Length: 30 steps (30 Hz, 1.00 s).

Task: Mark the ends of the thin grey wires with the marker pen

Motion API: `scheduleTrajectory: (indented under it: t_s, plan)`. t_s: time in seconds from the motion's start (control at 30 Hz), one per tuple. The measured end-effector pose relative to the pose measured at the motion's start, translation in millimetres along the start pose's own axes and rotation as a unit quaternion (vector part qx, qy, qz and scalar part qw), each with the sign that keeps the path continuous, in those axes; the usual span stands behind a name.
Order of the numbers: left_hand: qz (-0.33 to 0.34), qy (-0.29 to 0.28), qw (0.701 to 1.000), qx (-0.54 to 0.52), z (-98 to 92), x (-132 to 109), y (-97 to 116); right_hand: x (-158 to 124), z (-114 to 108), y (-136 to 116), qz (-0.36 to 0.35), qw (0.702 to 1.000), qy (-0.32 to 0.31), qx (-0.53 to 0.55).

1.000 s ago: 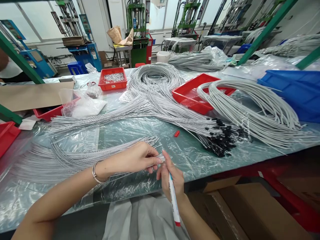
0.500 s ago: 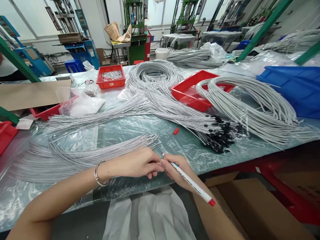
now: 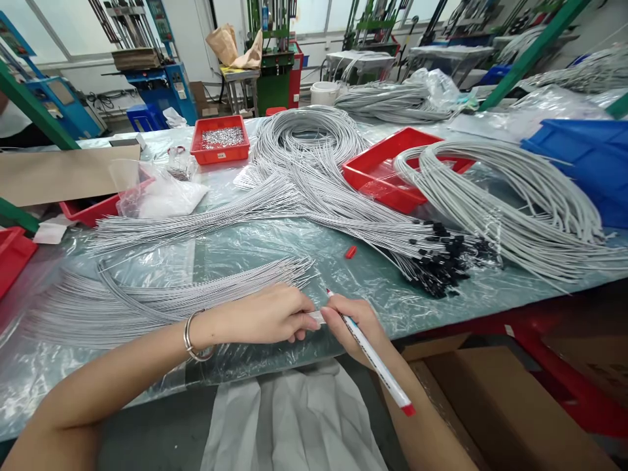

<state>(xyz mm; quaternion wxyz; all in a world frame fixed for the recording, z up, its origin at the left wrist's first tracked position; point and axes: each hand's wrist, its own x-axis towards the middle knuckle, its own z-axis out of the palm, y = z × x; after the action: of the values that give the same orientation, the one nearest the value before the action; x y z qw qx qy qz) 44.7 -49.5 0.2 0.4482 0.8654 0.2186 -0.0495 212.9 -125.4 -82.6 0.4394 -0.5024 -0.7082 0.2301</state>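
My right hand (image 3: 357, 327) grips a white marker pen (image 3: 375, 363) with a red end, its red tip pointing up and away from me. Close beside it, my left hand (image 3: 275, 315) has its fingers pinched on a small white piece (image 3: 318, 316) that shows between both hands; its kind is not clear. A loose red pen cap (image 3: 350, 252) lies on the plastic-covered table beyond my hands. Under and behind my left forearm spreads a bundle of thin grey cables (image 3: 235, 284), with its bare ends near my left fingers.
Farther back lie more grey cables (image 3: 220, 214), some with black ends (image 3: 441, 261), and a large coil (image 3: 515, 203) at the right. Red trays (image 3: 220, 156), a blue bin (image 3: 583, 163) and a clear bag (image 3: 171, 196) stand around them. A cardboard box (image 3: 510, 399) is below the table's right edge.
My hands have drawn slightly apart, and the white piece now shows between them. The marker has swung a little steeper. The view has shifted slightly.
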Motion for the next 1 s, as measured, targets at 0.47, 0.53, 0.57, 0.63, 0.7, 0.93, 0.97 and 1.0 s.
scheduleTrajectory:
  t_s: [0.47,0.53,0.57,0.63,0.7,0.93,0.97,1.0]
  plan:
    - [-0.036,0.014,0.995,-0.095,-13.4,1,-6,-16,30,-3,-0.039,0.973,0.223,-0.038]
    - [-0.042,0.012,0.994,-0.099,-14.9,1,-4,-15,33,-5,-0.071,0.967,0.234,-0.07]
    - [-0.042,0.012,0.994,-0.1,-15.3,2,-4,-15,35,-6,-0.074,0.964,0.242,-0.08]
    - [-0.041,0.009,0.994,-0.106,-15.4,2,-3,-15,38,-8,-0.06,0.964,0.248,-0.075]
    - [-0.04,0.004,0.993,-0.115,-14.8,3,-4,-18,41,-8,-0.032,0.968,0.243,-0.048]
    - [-0.032,0.005,0.994,-0.1,-12.1,7,-3,-22,51,-6,-0.008,0.966,0.255,-0.036]
    - [-0.032,0.005,0.995,-0.098,-12.1,7,-3,-21,51,-6,-0.021,0.965,0.259,-0.043]
    - [-0.031,0.004,0.995,-0.097,-12.1,7,-2,-21,51,-6,-0.035,0.963,0.263,-0.05]
